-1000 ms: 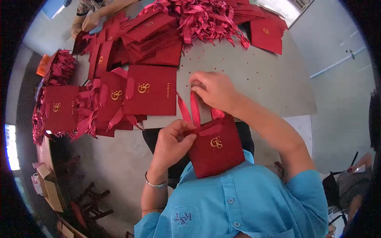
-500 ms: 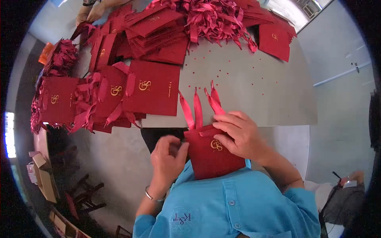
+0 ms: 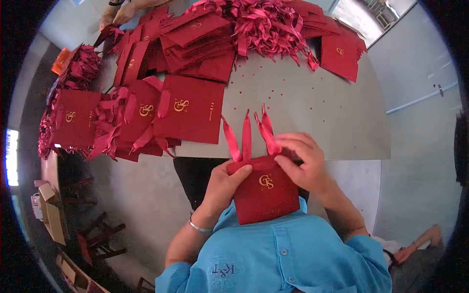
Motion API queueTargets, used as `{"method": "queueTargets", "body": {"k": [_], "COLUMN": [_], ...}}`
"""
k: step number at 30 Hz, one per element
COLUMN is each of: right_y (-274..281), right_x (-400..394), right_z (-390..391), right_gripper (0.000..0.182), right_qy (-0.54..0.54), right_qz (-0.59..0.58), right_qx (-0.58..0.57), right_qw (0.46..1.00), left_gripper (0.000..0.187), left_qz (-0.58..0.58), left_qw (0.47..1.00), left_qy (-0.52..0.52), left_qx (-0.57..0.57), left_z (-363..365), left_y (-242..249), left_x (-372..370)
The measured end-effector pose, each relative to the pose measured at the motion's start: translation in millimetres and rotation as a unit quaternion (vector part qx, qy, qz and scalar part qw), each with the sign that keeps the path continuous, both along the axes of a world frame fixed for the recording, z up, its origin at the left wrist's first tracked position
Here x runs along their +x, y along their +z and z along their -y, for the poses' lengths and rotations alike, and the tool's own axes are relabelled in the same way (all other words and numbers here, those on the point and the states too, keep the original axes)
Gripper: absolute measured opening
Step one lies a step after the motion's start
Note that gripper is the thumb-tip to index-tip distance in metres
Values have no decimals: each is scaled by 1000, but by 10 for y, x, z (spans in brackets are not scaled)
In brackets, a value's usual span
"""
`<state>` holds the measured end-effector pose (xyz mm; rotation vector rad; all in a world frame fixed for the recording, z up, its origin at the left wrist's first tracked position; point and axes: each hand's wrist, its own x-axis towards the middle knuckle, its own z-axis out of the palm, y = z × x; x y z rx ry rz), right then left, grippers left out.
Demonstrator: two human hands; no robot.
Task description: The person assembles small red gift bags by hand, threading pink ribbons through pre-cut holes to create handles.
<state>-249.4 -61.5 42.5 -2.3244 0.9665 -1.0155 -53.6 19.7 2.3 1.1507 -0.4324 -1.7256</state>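
Note:
A dark red paper bag (image 3: 266, 198) with a gold logo is upright in front of my chest, its pink ribbon ends standing above the top edge. My left hand (image 3: 224, 185) grips its upper left corner, thumb on the front face and fingers behind. At the upper right corner, my right hand (image 3: 303, 161) pinches the bag's top edge beside the base of a ribbon (image 3: 266, 129). Parts of the right fingertips are hidden behind the ribbon and hand.
Finished-looking red bags with ribbons (image 3: 188, 107) lie on the grey table (image 3: 342, 132) at left. Behind are stacked bags (image 3: 195, 44), a heap of ribbons (image 3: 268, 29) and more bags (image 3: 339, 56). Another person's hands (image 3: 122, 14) hold something red at the far left. Stools (image 3: 102, 237) stand below.
My left hand has closed on the bag's upper left corner, having been beside it. My right hand has shifted right, uncovering more of the bag's top and the ribbon.

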Motion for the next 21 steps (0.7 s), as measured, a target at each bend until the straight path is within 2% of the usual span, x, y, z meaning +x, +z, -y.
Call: {"method": "queueTargets", "body": {"k": [1,2,3,4,5,6,7,8,10,11,13,17,19,21], "right_y": [-28,-87,-120,-65,-38,-15,9,33,92,142,238,212,118,118], "right_x": [-40,-78,-103,-46,-7,33,75,121,230,293,411,501,528,528], "right_z": [28,69,101,136,190,263,310,335,368,363,349,320,285,285], "right_gripper": [24,22,19,10,10,8,9,9,20,20,27,25,21,20], "right_qy": [2,4,4,-4,-7,44,95,95,121,124,65,92,70,67], "right_qz": [-1,5,11,10,7,-25,-55,-56,-175,-176,-275,-209,-56,-75], "right_qx": [0,46,94,97,101,129,156,157,157,157,161,230,303,275], "right_qw": [1000,999,995,995,995,990,982,981,965,964,946,946,949,956], "left_gripper": [30,29,29,29,30,30,30,31,31,32,31,31,30,29], "left_qz": [34,68,66,73,80,77,42,8,-18,-43,-30,-41,-25,-8], "left_qw": [999,997,997,995,993,993,995,996,995,993,992,991,990,989], "left_qy": [-8,-16,-17,-33,-50,-52,-55,-58,-53,-49,-55,-64,-72,-81], "left_qx": [-18,-34,-31,-51,-71,-69,-70,-73,-87,-101,-108,-113,-119,-127], "left_z": [-5,-12,-21,-24,-30,-28,-24,-23,-32,-40,-53,-51,-44,-34], "left_y": [5,5,-27,-85,-121,-119,-104,-87,-47,-28,12,28,26,7], "left_x": [-10,-19,-18,-12,-11,-7,1,5,7,15,44,57,69,80]}}
